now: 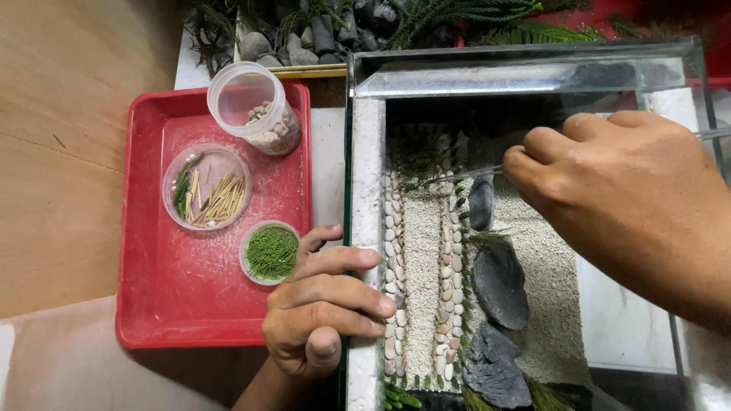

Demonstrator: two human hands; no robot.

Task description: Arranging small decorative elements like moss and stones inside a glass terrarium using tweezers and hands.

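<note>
A glass tank [364,198] holds pale sand, two rows of small pebbles [392,251] and dark flat stones [499,285]. My right hand [617,198] is over the tank, pinched on long metal tweezers [472,175] whose tip holds a small green sprig near the pebble rows. My left hand [324,308] rests against the tank's left glass wall, fingers curled on its rim, holding nothing else.
A red tray [190,304] left of the tank carries a clear jar of pebbles [255,106], a dish of sticks and green bits [207,188] and a small dish of green moss [270,253]. Rocks and ferns [335,34] lie behind the tank. Wooden surface at far left.
</note>
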